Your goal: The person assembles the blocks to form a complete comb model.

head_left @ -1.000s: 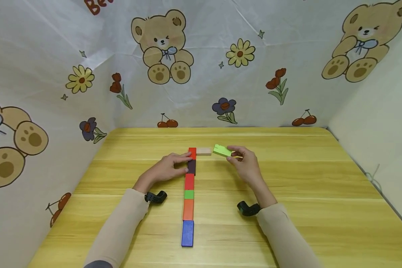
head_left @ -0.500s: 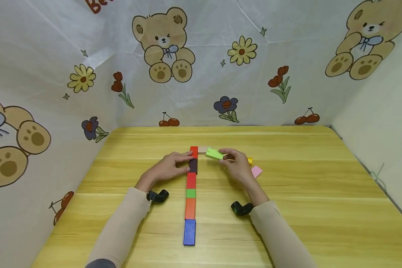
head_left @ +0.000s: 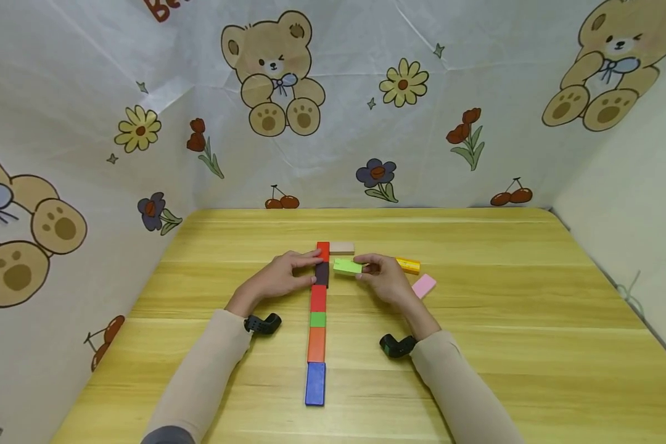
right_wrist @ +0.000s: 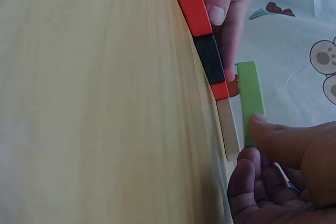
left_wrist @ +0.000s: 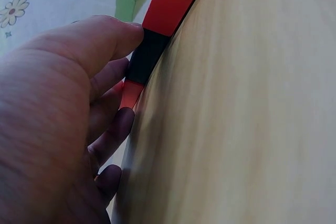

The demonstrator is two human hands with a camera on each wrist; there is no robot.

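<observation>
Head view showed that the right hand [head_left: 385,279], its fingers pinching the lime block [head_left: 346,266], had moved leftward, carrying it from the pale block's [head_left: 341,248] right end to near the dark block [head_left: 323,274], apart from it. The left hand's [head_left: 277,275] extended fingers stayed against the red end block [head_left: 324,248]. Placement seemed unfinished.

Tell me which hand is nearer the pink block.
Right. The right hand is just left of the pink block; the left hand is farther left, at the dark block.
</observation>
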